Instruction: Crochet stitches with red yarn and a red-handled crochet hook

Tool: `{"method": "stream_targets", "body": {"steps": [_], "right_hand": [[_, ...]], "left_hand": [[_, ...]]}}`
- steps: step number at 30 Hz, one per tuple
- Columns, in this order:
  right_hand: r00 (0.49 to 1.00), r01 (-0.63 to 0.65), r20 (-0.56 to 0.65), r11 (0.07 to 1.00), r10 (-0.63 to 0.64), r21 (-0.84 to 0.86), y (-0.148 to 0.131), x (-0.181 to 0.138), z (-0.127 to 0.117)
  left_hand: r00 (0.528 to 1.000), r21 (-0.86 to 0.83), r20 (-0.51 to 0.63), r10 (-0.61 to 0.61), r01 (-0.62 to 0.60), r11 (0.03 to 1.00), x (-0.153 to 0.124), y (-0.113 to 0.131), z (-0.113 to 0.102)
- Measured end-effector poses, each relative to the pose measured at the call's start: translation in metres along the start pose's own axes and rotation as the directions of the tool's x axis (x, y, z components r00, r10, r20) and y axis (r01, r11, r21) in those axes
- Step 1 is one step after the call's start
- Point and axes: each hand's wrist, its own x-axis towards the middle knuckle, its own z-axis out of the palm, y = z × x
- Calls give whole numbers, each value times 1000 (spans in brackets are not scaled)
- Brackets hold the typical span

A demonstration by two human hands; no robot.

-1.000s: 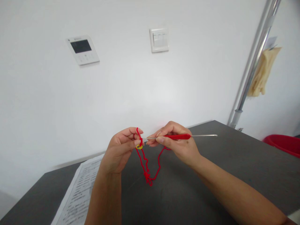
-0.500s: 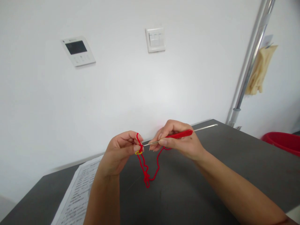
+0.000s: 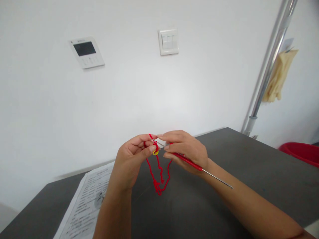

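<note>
My left hand (image 3: 134, 156) pinches a small piece of red yarn work (image 3: 156, 145) between thumb and fingers, with a strand running over the index fingertip. A yellow stitch marker (image 3: 156, 152) hangs on that work beside the thumb. Closed around a red-handled crochet hook (image 3: 190, 161) is my right hand (image 3: 189, 149); the hook's front metal tip reaches the yarn at the left fingers, and its other metal end points down to the right over my wrist. Loose red yarn (image 3: 157, 187) dangles in a tangle below, with one strand rising toward my right hand.
Printed sheets (image 3: 82, 196) lie on the dark grey table (image 3: 189, 209) under my left forearm. A white wall with a panel (image 3: 87, 52) and a switch (image 3: 168, 42) rises behind. To the right are a metal pole (image 3: 267, 69), hanging yellow gloves (image 3: 280, 76) and a red basin (image 3: 299, 152).
The right hand has turned, so the hook's rear end swings from pointing slightly up to pointing down. Both hands are closer together, and the left has shifted slightly right and up.
</note>
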Motion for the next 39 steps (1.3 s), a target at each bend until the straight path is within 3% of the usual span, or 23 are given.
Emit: {"method": "stream_targets", "body": {"steps": [4,15,22,26,31,35,39], "right_hand": [[1000,-16,13,999,15,49,2,2,1],[970,-235,-16,955,242,183,-3,1,-1],[912,-346,0,768,411,539,0,-5,5],[904,-368,75,676,421,638,4,-4,0],[919,-392,186,753,347,529,9,-2,-12],[945,-304,237,873,225,382,11,1,-21],[950,-252,266,902,163,350,10,6,-26]], "left_hand": [[1000,54,1,6,-6,999,-3,0,0],[985,141,-133,113,-94,985,-3,-1,7],[990,131,-131,51,-34,991,-5,4,6],[991,177,-128,41,-18,984,-6,6,4],[994,293,-100,35,-4,956,-7,6,-2],[996,370,-83,20,13,929,-7,5,-4],[998,402,-60,-15,38,915,-8,5,-4]]}}
